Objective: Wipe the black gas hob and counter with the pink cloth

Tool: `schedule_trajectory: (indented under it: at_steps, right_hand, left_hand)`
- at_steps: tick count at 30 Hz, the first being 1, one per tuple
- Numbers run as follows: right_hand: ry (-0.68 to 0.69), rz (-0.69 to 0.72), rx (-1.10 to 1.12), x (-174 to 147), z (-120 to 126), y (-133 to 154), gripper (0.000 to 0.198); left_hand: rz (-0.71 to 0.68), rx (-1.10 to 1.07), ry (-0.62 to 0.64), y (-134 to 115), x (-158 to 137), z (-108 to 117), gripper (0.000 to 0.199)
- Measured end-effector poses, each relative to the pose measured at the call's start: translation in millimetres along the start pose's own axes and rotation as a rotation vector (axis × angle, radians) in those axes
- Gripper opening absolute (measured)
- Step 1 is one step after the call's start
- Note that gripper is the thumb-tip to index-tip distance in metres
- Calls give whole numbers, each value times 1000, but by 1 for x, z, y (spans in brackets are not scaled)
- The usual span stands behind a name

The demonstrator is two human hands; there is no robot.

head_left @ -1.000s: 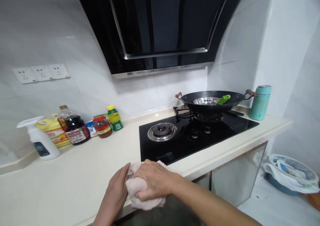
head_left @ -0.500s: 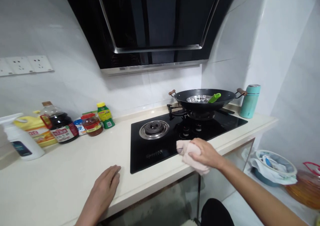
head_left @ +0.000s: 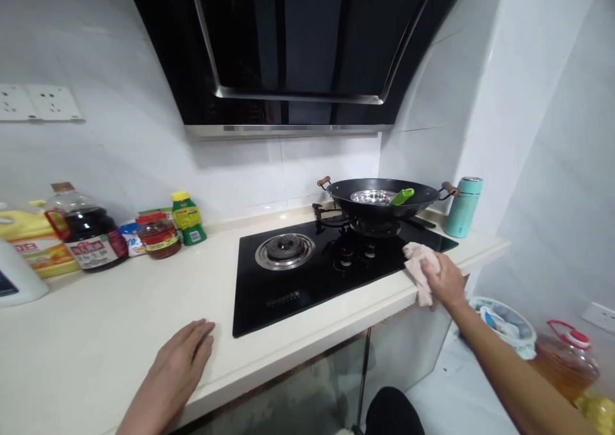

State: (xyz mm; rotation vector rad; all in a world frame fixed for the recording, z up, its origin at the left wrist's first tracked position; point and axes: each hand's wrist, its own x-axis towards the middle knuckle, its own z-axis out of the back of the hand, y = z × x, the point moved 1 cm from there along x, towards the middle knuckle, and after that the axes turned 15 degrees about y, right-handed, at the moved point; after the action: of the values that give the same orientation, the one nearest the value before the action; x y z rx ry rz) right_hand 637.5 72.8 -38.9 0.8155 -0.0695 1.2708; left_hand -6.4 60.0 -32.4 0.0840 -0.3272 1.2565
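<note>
A pale pink cloth (head_left: 421, 270) is gripped in my right hand (head_left: 446, 280), its fingers closed on it. It lies over the front right edge of the black gas stove (head_left: 307, 300), and part hangs past the counter's front edge. My left hand (head_left: 180, 361) rests on the cream countertop (head_left: 120, 326), left of the stove, fingers stretched out and holding nothing. A black wok (head_left: 384, 207) with wooden handles sits on the right burner, holding a metal strainer or bowl (head_left: 372, 196) and a green-handled utensil (head_left: 401, 196). The left burner (head_left: 285, 249) is bare.
Along the wall at left stand a dark sauce bottle (head_left: 91, 230), a yellow jug (head_left: 36, 243), a red-lidded jar (head_left: 158, 235) and a green bottle (head_left: 188, 218). A turquoise flask (head_left: 464, 207) stands beside the wok. Below right are a lined bin (head_left: 509, 323) and an oil jug (head_left: 567, 361).
My right hand has moved right along the stove's front edge with the cloth. My left hand stays on the countertop. The camera view has shifted slightly to the right.
</note>
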Motion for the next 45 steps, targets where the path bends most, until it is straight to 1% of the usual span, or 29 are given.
schedule_trajectory:
  at_steps: [2, 4, 6, 10, 13, 15, 17, 18, 21, 23, 25, 26, 27, 29, 31, 33, 35, 39, 42, 45]
  right_hand:
    - [10, 86, 15, -21, -16, 29, 53]
    - [38, 184, 33, -45, -33, 67, 49]
    - [67, 269, 52, -70, -50, 114, 45]
    - [160, 453, 99, -121, -79, 216, 39]
    - [234, 543, 136, -152, -95, 279, 42]
    - [328, 584, 167, -167, -101, 308, 47]
    - [408, 621, 230, -178, -103, 325, 52]
    - [427, 641, 281, -182, -102, 329, 53]
    - [464, 706, 497, -185, -92, 330, 48]
    - [545, 702, 681, -176, -86, 322, 47]
    - [614, 623, 841, -158, -82, 306, 45]
    - [615, 562, 890, -147, -81, 295, 46]
    - [589, 501, 913, -133, -80, 283, 48]
    - [488, 395, 894, -105, -78, 253, 52]
    - [421, 323, 853, -79, -75, 221, 50]
    - [418, 269, 808, -61, -74, 195, 46]
    - [458, 238, 773, -54, -76, 180, 44]
    - [541, 218, 762, -57, -80, 175, 45]
    - [529, 162, 777, -59, -83, 173, 53]
    - [518, 85, 781, -55, -86, 164, 55]
  left_hand:
    - [-7, 3, -12, -3, 1, 0, 47]
    - [-5, 0, -7, -7, 1, 3, 49]
    - [18, -12, 12, -11, 1, 5, 49]
    - [41, -56, 52, -14, -2, 6, 49]
    - [38, -97, 14, -10, -4, 4, 51]
    - [10, -127, -55, -12, -6, 9, 53]
    - [-47, -168, -97, -23, -9, 18, 52]
    - [-78, -197, -91, -32, -11, 24, 50]
    - [-192, -282, 13, -72, -15, 38, 48]
    - [-273, -271, 66, -101, -14, 41, 58]
    - [-320, -206, 137, -125, -9, 41, 76]
    - [-319, -160, 185, -134, -6, 40, 82]
    - [-307, -107, 243, -141, -3, 38, 86]
    - [-267, -3, 359, -153, 1, 36, 88]
    - [-237, 75, 417, -162, 1, 33, 91]
    - [-233, 120, 405, -173, -3, 26, 92]
    - [-247, 150, 348, -188, -7, 15, 88]
    - [-336, 155, 230, -235, -6, -11, 75]
    - [-374, 98, 211, -271, 6, -27, 73]
    - [-391, 44, 116, -293, 18, -36, 70]
